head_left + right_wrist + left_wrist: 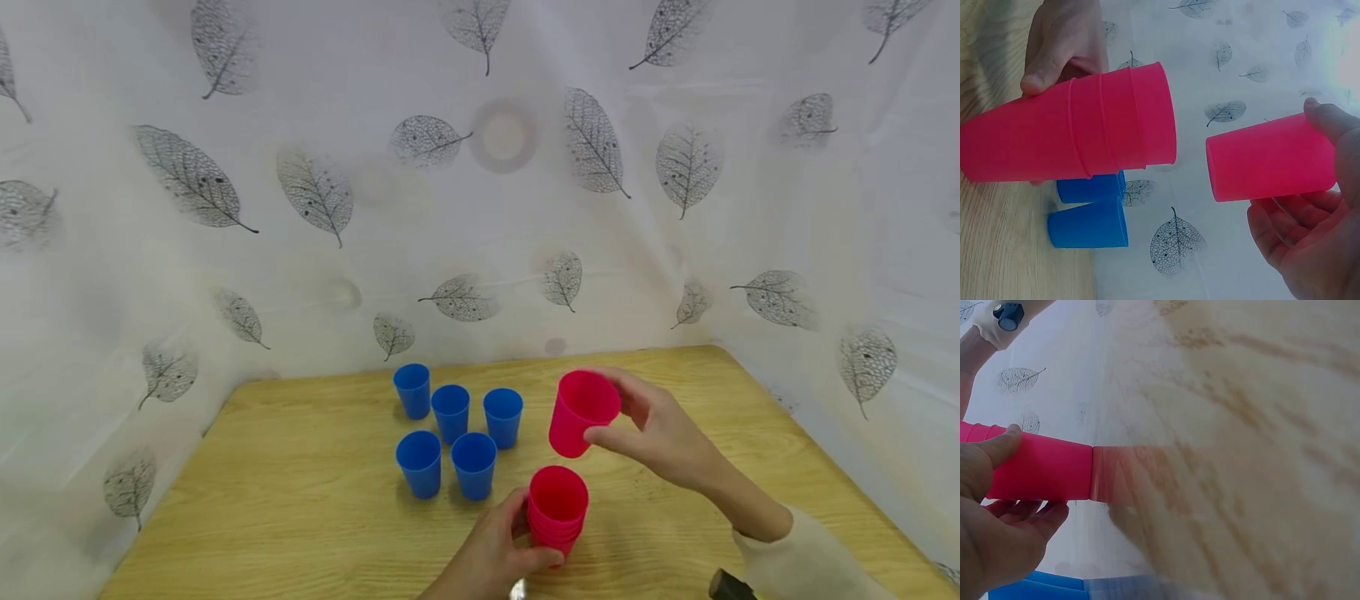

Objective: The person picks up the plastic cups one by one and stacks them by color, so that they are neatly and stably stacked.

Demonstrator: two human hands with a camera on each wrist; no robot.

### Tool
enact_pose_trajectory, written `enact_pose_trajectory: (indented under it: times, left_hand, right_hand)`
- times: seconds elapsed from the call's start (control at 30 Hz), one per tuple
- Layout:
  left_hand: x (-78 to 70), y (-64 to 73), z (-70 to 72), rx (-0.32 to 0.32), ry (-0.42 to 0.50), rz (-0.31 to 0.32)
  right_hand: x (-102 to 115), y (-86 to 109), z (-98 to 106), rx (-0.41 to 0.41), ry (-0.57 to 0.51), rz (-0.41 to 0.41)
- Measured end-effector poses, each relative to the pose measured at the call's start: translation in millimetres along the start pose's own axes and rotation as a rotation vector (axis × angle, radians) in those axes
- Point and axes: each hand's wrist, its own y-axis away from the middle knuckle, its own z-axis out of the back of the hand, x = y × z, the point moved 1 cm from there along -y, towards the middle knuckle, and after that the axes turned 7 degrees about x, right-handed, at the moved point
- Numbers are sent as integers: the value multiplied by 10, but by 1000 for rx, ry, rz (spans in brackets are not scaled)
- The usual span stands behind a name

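Observation:
Near the front of the wooden table, my left hand (491, 546) grips a stack of nested red cups (558, 508), thumb on one side and fingers round the other. The stack stands upright, its base at the tabletop in the left wrist view. My right hand (663, 433) holds a single red cup (573, 425) in the air, just above and behind the stack. In the right wrist view a gap shows between this red cup (1272, 159) and the rim of the stack (1072, 128). Its mouth faces up, tilted a little toward the camera.
Several blue cups stand upright left of the stack; the nearest is a blue cup (474, 467), and a blue cup (412, 390) is farthest back. A leaf-patterned white sheet (375, 275) hangs behind the wooden table (300, 467) and along its sides.

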Motion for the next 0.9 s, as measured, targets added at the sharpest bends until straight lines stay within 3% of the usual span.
enact_pose_trajectory:
  times: [0.23, 0.9]
  left_hand:
    - [10, 2, 7, 5, -9, -14]
    - [-3, 46, 18, 11, -45, -64]
  right_hand:
    - [107, 49, -43, 18, 6, 61]
    - [75, 158, -184, 46, -6, 31]
